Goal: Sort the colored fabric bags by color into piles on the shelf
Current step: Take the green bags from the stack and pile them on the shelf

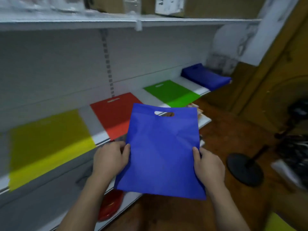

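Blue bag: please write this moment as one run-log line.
blue bag | held by left hand and right hand | not yet on blue pile

One view only, from a camera worn on the person's head. It looks forward and down, turned slightly to the right along a white shelf (pixel 100 139) that runs from the lower left toward the upper right of the frame. The wide-angle lens bends the shelf edges. It sits close: both forearms enter from the bottom edge, and the brown floor (pixel 225 134) fills the right side. Edges are blurred.
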Demonstrator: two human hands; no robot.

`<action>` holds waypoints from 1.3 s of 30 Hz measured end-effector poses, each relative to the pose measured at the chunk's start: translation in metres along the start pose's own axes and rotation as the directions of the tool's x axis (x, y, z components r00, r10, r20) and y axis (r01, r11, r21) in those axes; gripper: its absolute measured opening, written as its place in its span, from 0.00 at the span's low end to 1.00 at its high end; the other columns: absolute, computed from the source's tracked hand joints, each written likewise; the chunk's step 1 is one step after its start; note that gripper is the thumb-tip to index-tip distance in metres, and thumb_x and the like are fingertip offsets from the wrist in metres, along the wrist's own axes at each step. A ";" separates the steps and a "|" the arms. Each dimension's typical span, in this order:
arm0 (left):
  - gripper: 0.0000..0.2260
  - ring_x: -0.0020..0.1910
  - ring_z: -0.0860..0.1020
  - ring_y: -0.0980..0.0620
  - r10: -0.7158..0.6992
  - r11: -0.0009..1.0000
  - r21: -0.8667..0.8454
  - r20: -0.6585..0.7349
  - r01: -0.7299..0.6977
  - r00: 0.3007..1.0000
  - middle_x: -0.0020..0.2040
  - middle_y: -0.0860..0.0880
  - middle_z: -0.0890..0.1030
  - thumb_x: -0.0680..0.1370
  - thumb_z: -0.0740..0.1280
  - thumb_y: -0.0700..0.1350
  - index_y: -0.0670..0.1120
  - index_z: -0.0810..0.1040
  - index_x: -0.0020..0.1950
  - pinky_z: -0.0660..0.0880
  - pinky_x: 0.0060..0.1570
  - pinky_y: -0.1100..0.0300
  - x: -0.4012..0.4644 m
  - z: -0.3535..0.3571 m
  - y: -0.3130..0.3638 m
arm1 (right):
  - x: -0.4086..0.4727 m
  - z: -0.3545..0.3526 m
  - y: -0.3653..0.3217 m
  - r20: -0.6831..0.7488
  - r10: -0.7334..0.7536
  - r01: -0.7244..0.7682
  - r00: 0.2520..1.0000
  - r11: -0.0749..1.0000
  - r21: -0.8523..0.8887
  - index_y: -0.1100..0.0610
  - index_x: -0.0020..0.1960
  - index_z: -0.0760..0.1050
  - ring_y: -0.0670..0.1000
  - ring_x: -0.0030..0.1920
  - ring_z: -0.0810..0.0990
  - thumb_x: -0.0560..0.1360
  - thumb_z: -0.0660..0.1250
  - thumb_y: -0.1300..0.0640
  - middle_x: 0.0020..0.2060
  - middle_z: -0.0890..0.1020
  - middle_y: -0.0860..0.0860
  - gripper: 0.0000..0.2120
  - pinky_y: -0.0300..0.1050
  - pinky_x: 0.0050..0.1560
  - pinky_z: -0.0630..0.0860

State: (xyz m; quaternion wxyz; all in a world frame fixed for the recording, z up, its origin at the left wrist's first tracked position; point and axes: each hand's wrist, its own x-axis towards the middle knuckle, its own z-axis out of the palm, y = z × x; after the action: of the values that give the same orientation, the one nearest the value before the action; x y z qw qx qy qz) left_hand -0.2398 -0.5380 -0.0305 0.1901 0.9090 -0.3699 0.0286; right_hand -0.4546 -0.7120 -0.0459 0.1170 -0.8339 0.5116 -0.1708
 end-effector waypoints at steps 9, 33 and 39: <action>0.14 0.50 0.80 0.43 0.227 0.973 -0.049 0.079 -0.224 0.971 0.44 0.47 0.84 0.79 0.59 0.56 0.51 0.81 0.45 0.72 0.44 0.53 0.042 0.049 0.104 | 0.011 -0.028 0.095 -0.128 0.245 -0.252 0.961 0.967 -0.042 0.52 0.33 0.65 0.54 0.34 0.76 0.81 0.52 0.44 0.29 0.74 0.48 0.21 0.48 0.35 0.68; 0.17 0.45 0.79 0.41 0.195 0.968 -0.186 0.120 -0.171 0.973 0.40 0.45 0.81 0.79 0.60 0.58 0.47 0.79 0.40 0.72 0.38 0.56 0.375 0.177 0.316 | 0.410 -0.050 0.189 -0.148 0.227 -0.249 0.962 0.957 -0.148 0.54 0.33 0.64 0.49 0.29 0.68 0.82 0.53 0.46 0.29 0.72 0.51 0.21 0.45 0.28 0.59; 0.20 0.30 0.73 0.48 0.149 0.969 -0.225 0.200 -0.103 0.968 0.28 0.48 0.74 0.80 0.60 0.55 0.44 0.73 0.33 0.62 0.28 0.59 0.423 0.191 0.330 | 0.495 -0.025 0.196 -0.121 0.141 -0.160 0.983 0.974 -0.160 0.54 0.35 0.67 0.49 0.29 0.71 0.82 0.52 0.46 0.29 0.73 0.50 0.20 0.43 0.27 0.60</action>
State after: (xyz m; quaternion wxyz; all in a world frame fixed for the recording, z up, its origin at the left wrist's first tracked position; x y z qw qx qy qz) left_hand -0.1754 -1.1041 -0.0185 0.2432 0.8556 -0.4465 -0.0976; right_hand -0.4174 -1.2433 -0.0139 0.0305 -0.7890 0.5917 -0.1624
